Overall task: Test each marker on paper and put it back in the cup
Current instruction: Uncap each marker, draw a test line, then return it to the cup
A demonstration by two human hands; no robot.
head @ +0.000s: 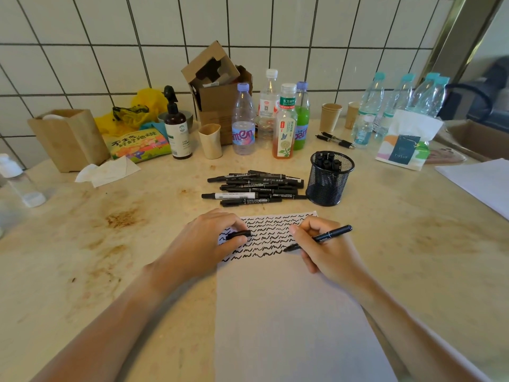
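Centre frame: right hand (325, 252) pinched a black marker (321, 238) between thumb and fingers, tip down on the paper (289, 312) at the end of the lowest squiggle row. Left hand (203, 244) rested on the sheet's left edge, fingers curled round the marker cap (239, 234). Just above the paper lay a pile of markers (253, 187); right of it stood the mesh cup (329, 179), several markers inside.
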